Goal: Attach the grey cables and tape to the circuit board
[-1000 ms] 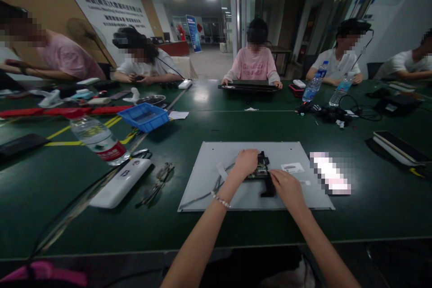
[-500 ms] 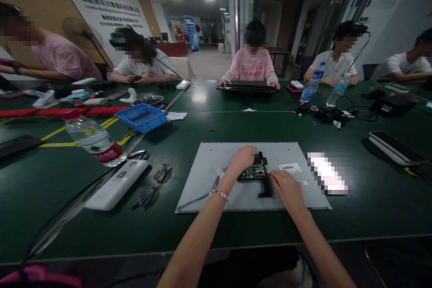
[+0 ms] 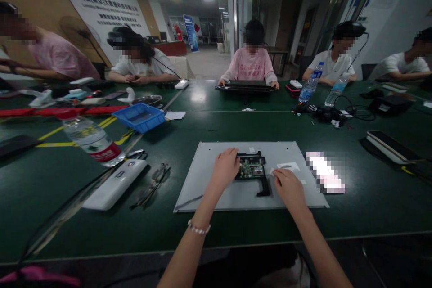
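A light grey panel [image 3: 205,175] lies on the dark green table, and on it rests a black frame [image 3: 264,186] around a green circuit board [image 3: 250,167]. My left hand [image 3: 226,167] is at the frame's left edge, fingers bent together; what it grips, if anything, is hidden. Right of the frame, my right hand [image 3: 288,185] has its fingertips pinched at a small whitish piece too small to name. Just behind that hand a white label [image 3: 289,167] lies on the panel. A grey cable [image 3: 193,200] runs along the panel's left part.
Left of the panel are glasses [image 3: 153,184], a white power bank [image 3: 116,184], a water bottle [image 3: 92,140] and a blue tray [image 3: 140,118]. A phone [image 3: 326,172] lies close on the right. People sit across the table [image 3: 209,121].
My left hand has moved left and nearer to me, from the board's top to the frame's left edge, uncovering the frame's upper part. My right hand has barely moved.
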`<state>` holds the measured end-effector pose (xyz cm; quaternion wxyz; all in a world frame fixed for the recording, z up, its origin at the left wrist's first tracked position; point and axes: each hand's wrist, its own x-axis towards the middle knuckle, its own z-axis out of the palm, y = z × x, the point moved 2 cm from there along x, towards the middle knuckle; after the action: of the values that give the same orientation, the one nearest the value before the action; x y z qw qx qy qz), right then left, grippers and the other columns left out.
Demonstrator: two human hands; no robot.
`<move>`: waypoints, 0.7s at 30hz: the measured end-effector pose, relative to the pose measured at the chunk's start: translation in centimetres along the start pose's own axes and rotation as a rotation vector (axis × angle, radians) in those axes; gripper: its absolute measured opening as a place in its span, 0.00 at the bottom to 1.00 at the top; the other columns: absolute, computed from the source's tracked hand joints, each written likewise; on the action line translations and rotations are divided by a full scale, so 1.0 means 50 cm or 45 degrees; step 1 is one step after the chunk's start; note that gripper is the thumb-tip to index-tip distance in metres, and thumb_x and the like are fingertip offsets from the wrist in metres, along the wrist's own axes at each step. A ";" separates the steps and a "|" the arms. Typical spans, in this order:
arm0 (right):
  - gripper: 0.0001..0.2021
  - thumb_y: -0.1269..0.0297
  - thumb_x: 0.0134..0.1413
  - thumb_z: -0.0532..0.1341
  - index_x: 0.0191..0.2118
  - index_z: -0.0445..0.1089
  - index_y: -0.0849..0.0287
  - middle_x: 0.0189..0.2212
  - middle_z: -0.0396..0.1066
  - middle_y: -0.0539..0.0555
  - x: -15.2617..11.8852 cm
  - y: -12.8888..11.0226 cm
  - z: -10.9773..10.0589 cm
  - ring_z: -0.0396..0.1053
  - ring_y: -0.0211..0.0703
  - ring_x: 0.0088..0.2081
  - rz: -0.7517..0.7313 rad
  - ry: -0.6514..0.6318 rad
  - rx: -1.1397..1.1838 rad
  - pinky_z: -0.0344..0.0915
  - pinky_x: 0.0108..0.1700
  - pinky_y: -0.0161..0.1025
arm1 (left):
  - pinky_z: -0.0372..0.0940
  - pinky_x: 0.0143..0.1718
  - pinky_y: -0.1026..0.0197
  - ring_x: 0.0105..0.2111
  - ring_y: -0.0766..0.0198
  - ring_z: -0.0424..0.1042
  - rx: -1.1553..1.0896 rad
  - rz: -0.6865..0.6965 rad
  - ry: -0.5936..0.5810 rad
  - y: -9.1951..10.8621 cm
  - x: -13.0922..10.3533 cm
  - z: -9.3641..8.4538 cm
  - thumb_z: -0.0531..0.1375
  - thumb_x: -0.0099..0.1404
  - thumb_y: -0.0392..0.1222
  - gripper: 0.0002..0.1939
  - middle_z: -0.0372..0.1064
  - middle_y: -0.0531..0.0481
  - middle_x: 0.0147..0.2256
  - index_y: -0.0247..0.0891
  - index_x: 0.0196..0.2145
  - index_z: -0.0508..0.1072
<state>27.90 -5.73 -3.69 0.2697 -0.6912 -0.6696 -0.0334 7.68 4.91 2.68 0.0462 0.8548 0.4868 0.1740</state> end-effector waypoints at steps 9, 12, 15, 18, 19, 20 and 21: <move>0.15 0.72 0.54 0.50 0.43 0.71 0.60 0.44 0.71 0.57 -0.004 0.007 -0.001 0.65 0.46 0.47 0.034 0.076 0.133 0.62 0.50 0.44 | 0.56 0.56 0.51 0.56 0.55 0.59 0.086 0.021 0.036 -0.030 -0.164 -0.028 0.55 0.64 0.41 0.20 0.63 0.44 0.55 0.39 0.54 0.63; 0.15 0.71 0.55 0.50 0.43 0.71 0.60 0.44 0.71 0.58 -0.005 0.011 0.000 0.65 0.46 0.47 0.048 0.090 0.158 0.62 0.51 0.45 | 0.56 0.55 0.50 0.54 0.55 0.63 0.138 0.007 0.035 -0.026 -0.169 -0.022 0.55 0.63 0.38 0.18 0.65 0.45 0.53 0.40 0.51 0.66; 0.15 0.71 0.55 0.50 0.43 0.71 0.60 0.43 0.71 0.58 -0.006 0.014 0.001 0.65 0.46 0.47 0.056 0.084 0.174 0.62 0.51 0.45 | 0.56 0.55 0.50 0.50 0.56 0.67 0.176 -0.013 0.048 -0.024 -0.165 -0.018 0.52 0.64 0.35 0.14 0.70 0.46 0.48 0.39 0.46 0.70; 0.15 0.72 0.54 0.50 0.43 0.71 0.60 0.43 0.71 0.58 -0.005 0.017 0.000 0.65 0.46 0.47 0.058 0.074 0.185 0.61 0.51 0.45 | 0.55 0.56 0.50 0.47 0.58 0.70 0.184 -0.010 0.065 -0.022 -0.163 -0.019 0.49 0.66 0.35 0.13 0.72 0.46 0.45 0.40 0.41 0.72; 0.15 0.72 0.54 0.50 0.43 0.71 0.60 0.43 0.71 0.58 -0.005 0.017 -0.001 0.65 0.46 0.47 0.060 0.076 0.188 0.62 0.51 0.45 | 0.55 0.56 0.50 0.47 0.57 0.70 0.187 -0.009 0.069 -0.022 -0.163 -0.019 0.50 0.66 0.36 0.12 0.73 0.46 0.45 0.40 0.41 0.72; 0.15 0.72 0.55 0.50 0.43 0.71 0.60 0.43 0.71 0.58 -0.005 0.017 -0.002 0.65 0.46 0.47 0.063 0.082 0.192 0.61 0.51 0.45 | 0.55 0.56 0.49 0.47 0.57 0.70 0.193 -0.007 0.069 -0.023 -0.164 -0.018 0.51 0.66 0.38 0.12 0.73 0.45 0.44 0.40 0.41 0.72; 0.15 0.72 0.55 0.50 0.43 0.71 0.60 0.43 0.71 0.58 -0.005 0.017 -0.003 0.65 0.46 0.47 0.064 0.088 0.196 0.61 0.52 0.45 | 0.55 0.55 0.49 0.47 0.56 0.70 0.202 -0.003 0.067 -0.023 -0.164 -0.017 0.52 0.65 0.39 0.11 0.73 0.45 0.44 0.39 0.42 0.72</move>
<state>28.71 -6.00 -3.95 0.3456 -0.6835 -0.6429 0.0012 2.62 -1.51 1.12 -0.0343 0.8502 0.5012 0.1573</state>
